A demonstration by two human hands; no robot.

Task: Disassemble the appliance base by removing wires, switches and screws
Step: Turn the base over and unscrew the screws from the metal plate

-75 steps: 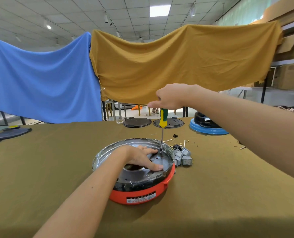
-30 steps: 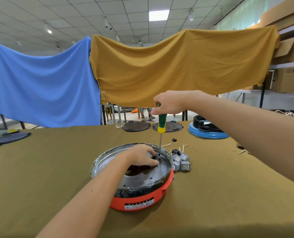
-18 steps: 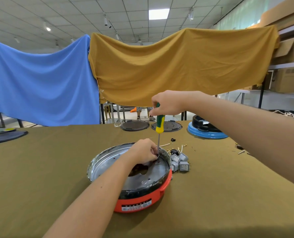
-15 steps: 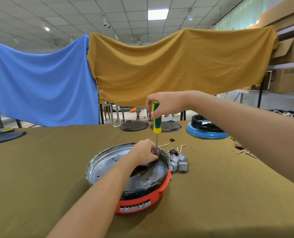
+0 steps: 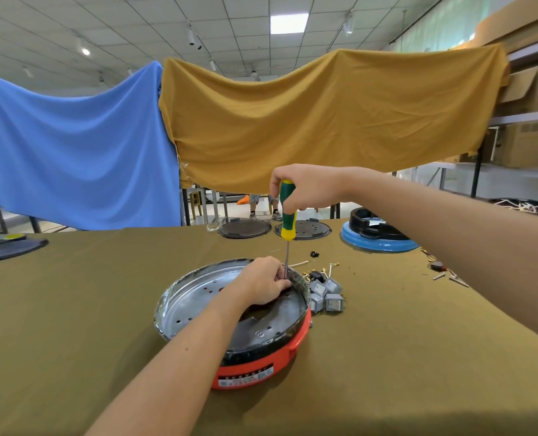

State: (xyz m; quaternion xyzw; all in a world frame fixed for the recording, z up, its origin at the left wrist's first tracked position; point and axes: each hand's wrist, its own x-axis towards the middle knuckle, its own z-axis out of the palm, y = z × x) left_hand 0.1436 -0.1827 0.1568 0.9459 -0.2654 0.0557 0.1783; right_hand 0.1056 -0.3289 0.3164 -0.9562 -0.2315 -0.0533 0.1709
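The orange appliance base (image 5: 255, 369) is seen at mid-table (image 5: 72, 309), its metal plate (image 5: 192, 303) tilted up. The green-and-yellow screwdriver (image 5: 287, 215) is held upright in the right hand's (image 5: 305, 188) closed grip. Its shaft is pinched near the tip by the left hand (image 5: 263, 281). Grey switches (image 5: 327, 297) are piled just beside the base.

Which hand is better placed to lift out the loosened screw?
Left. The left hand already has its fingertips curled at the screwdriver tip inside the appliance base. The right hand is up top, gripping the handle.
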